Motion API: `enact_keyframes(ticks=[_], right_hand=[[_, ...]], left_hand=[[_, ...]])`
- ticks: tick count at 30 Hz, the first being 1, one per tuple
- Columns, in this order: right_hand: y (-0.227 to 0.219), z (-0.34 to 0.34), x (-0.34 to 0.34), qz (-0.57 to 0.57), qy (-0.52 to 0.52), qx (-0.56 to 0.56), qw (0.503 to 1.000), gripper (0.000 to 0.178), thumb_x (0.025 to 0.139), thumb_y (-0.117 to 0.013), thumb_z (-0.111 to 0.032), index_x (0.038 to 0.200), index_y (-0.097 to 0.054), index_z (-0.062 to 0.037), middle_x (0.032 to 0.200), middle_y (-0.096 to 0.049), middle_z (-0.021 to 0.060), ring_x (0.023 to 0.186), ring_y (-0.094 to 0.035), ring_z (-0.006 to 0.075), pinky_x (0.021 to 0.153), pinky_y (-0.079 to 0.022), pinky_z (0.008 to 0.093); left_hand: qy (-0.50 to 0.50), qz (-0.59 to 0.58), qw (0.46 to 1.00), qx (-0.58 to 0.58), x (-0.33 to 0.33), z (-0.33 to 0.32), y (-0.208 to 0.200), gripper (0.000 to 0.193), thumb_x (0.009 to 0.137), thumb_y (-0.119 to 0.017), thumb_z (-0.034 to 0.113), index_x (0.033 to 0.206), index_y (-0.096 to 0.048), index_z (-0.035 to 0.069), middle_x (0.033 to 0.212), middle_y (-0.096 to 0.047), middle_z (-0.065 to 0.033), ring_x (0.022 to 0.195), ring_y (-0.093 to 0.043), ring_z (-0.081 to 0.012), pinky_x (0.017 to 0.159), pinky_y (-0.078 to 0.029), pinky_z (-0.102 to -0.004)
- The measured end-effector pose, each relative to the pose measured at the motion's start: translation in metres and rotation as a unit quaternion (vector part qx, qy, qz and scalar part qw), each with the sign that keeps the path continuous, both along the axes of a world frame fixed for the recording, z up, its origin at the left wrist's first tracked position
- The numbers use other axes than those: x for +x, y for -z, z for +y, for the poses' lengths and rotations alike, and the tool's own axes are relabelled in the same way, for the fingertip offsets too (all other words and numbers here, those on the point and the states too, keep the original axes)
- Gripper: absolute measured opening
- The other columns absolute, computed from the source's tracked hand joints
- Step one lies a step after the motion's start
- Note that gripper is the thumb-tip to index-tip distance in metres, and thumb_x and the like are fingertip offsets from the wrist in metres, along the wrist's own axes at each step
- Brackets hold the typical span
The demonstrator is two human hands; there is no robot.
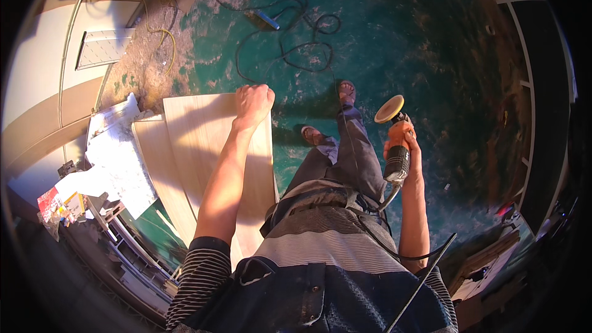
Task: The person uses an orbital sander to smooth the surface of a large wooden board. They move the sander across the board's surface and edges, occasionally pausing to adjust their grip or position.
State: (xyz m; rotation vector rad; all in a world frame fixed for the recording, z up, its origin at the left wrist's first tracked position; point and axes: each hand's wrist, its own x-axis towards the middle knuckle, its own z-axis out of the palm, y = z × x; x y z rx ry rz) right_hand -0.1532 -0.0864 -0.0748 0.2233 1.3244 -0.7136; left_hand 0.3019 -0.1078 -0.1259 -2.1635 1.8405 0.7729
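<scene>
My left hand is closed at the far right corner of a pale wooden board, its fingers folded over the edge. The fingertips are hidden from above. That board leans over another pale board, fanned out to its left. On the right, my right hand grips an orange and black angle grinder by its body. A round yellow pad sits at the tool's far end, tilted and apart from the boards. The grinder's cord runs back past my waist.
A dark cable lies in loops on the worn green floor, beside a small blue tool. White sheets and clutter lie left of the boards. Pale panels line the left side. A dark framed panel stands far right.
</scene>
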Motion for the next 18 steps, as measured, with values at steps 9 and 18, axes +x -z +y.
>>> enact_keyframes(ticks=[9, 18], right_hand=[[-0.017, 0.027, 0.009, -0.034, 0.135, -0.105, 0.985, 0.051, 0.091, -0.07, -0.036, 0.122, -0.052, 0.0004, 0.095, -0.066, 0.0209, 0.077, -0.071, 0.0307, 0.068, -0.066, 0.0456], [-0.024, 0.126, -0.011, -0.077, 0.267, -0.129, 0.952, 0.046, 0.091, -0.072, -0.034, 0.123, -0.057, -0.0045, 0.103, -0.068, 0.0198, 0.083, -0.072, 0.0316, 0.075, -0.066, 0.0447]], left_hand=[[-0.491, 0.31, 0.769, -0.267, 0.135, -0.003, 0.035, 0.059, 0.097, -0.066, 0.023, 0.145, -0.047, -0.007, 0.123, -0.066, -0.0155, 0.108, -0.067, -0.0254, 0.094, -0.051, -0.0342], [-0.177, 0.058, 0.942, -0.279, 0.153, 0.087, 0.062, 0.059, 0.089, -0.073, 0.031, 0.134, -0.056, -0.002, 0.133, -0.06, -0.0203, 0.132, -0.049, -0.0389, 0.112, -0.037, -0.0465]])
